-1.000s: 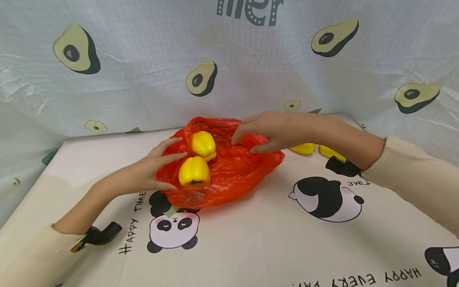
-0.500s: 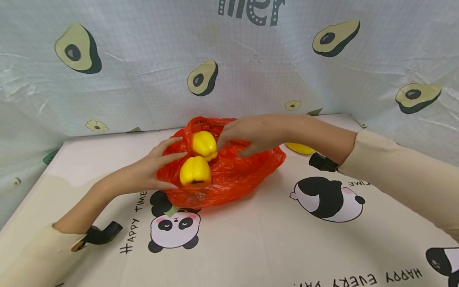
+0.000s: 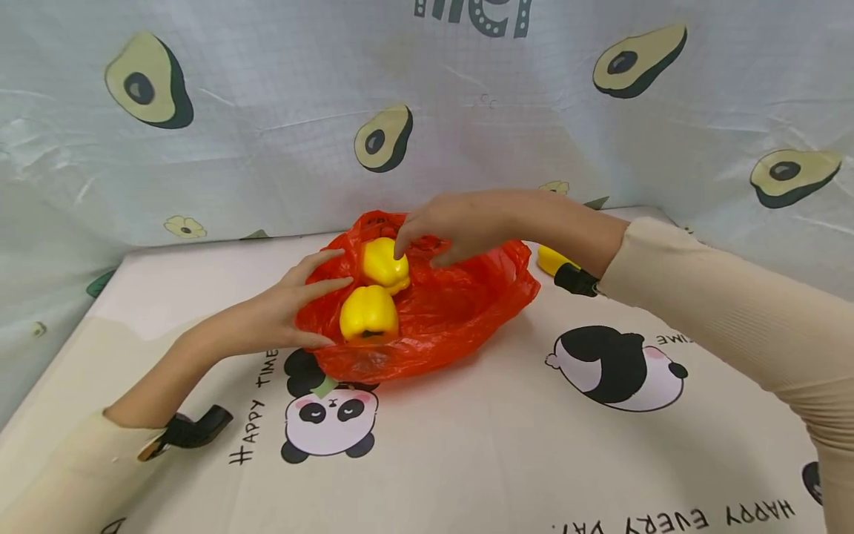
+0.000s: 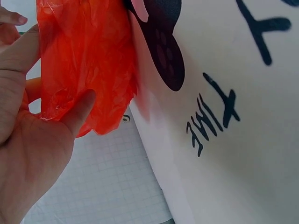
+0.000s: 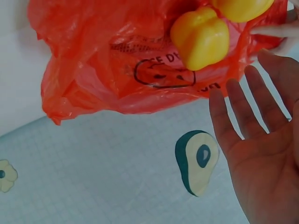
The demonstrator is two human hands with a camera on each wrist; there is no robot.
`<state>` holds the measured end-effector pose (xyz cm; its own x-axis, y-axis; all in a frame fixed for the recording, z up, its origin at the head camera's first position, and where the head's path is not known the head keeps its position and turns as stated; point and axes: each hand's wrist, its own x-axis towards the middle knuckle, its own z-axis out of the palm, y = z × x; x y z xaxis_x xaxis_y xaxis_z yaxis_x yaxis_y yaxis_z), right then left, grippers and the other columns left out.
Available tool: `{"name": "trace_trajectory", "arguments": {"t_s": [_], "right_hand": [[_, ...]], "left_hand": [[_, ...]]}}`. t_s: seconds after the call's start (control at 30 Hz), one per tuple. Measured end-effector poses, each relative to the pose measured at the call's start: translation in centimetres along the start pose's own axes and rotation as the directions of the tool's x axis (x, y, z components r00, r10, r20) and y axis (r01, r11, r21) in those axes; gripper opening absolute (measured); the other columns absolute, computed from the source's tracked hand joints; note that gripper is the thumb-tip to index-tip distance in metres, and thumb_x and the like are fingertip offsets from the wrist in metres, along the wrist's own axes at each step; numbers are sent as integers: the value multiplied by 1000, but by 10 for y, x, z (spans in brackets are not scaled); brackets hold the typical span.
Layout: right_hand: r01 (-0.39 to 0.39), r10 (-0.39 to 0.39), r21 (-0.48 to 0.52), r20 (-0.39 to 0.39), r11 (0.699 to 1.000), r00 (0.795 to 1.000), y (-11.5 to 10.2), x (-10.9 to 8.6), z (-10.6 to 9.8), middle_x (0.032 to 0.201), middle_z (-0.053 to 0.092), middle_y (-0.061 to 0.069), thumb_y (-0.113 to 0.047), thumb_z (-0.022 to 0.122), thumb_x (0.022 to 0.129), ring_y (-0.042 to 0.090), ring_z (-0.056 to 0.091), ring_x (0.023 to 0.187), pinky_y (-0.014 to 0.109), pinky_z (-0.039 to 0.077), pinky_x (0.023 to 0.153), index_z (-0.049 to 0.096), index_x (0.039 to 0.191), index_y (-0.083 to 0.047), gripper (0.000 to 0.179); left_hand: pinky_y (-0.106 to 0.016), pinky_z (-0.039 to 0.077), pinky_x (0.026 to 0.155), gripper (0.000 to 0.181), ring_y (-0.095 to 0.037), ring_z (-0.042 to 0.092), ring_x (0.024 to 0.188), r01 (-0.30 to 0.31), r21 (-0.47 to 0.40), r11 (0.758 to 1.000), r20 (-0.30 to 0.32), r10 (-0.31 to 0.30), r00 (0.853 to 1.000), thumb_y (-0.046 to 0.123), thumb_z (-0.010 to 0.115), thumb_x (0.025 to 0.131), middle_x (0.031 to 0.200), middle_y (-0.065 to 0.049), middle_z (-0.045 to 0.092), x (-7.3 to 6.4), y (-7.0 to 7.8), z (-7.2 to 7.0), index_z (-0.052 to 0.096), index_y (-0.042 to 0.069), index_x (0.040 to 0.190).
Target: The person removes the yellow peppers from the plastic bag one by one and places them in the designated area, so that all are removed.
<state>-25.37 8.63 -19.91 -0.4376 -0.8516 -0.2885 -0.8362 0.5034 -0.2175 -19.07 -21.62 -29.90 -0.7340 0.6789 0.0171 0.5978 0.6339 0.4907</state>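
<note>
A crumpled red plastic bag (image 3: 467,304) lies spread on the table, its mouth facing up. Two yellow bell peppers sit at its left side: a rear pepper (image 3: 383,261) and a front pepper (image 3: 368,315). My left hand (image 3: 283,308) rests against the bag's left side with fingers spread; in the left wrist view its thumb lies along the red plastic. Over the bag hovers my right hand (image 3: 460,226), fingers extended, fingertips near the rear pepper in the head view. The right wrist view shows that palm (image 5: 271,168) holding nothing.
Partly behind my right forearm, another yellow object (image 3: 552,259) lies on the table right of the bag. The table cover (image 3: 467,460) has panda prints and lettering. A pale curtain (image 3: 280,163) with avocado prints hangs right behind the table.
My right hand has moved left over the bag, from its right part to near the rear pepper. The left hand stays at the bag's left side. The head view has shifted slightly.
</note>
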Motion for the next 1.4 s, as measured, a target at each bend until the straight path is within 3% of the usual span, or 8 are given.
{"name": "trace_trajectory", "arguments": {"t_s": [0.8,1.07,1.2,1.4], "right_hand": [[37,-37,128,-7,991,999,34,64,2,138,60,-1,0,67,94,25,50,130,40,44,112,64,138,-19,47],[9,-8,235,-2,972,1000,50,77,18,145,52,-5,13,58,87,20,45,127,32,52,100,59,143,-26,69],[15,-21,288,18,958,1000,56,82,26,150,48,-4,11,62,86,20,41,131,35,49,106,56,146,-26,71],[23,-37,299,40,954,999,65,80,31,154,36,4,-9,78,87,23,30,141,43,40,114,55,147,-26,67]], "left_hand": [[-67,36,110,81,-45,15,150,2,5,1000,0,-2,1000,21,86,83,165,-16,11,5,-1,1,46,1,150],[-67,36,110,82,-45,16,149,-14,8,1000,-3,14,1000,21,86,83,165,-17,12,5,1,1,45,1,150],[-67,37,110,82,-45,16,149,-8,5,1000,-1,8,1000,21,86,83,165,-17,11,4,2,1,44,1,151],[-67,36,111,82,-45,17,149,-6,11,1000,4,6,1000,23,86,83,165,-18,12,5,4,1,45,0,151]]}}
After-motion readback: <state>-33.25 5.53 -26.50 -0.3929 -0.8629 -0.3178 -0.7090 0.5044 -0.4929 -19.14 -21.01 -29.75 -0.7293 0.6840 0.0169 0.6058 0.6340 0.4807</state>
